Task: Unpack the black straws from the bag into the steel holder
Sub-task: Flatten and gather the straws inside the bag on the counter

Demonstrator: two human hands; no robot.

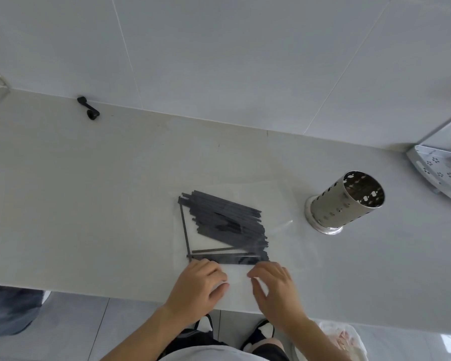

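Observation:
A clear plastic bag (276, 204) lies flat on the pale counter, holding several black straws (227, 222) in a loose pile; a few lie apart along its left and near edges. To its right stands the perforated steel holder (346, 201), upright and with nothing visible inside. My left hand (201, 285) rests on the bag's near edge, fingers curled on the plastic. My right hand (274, 285) is beside it at the same edge, fingers bent onto the plastic; whether it pinches the bag is unclear.
The counter (89, 191) meets a tiled wall at the back. A small black fitting (88, 108) lies at the back left. A perforated metal rack (443, 173) sits at the right edge. The counter's front edge runs just under my wrists.

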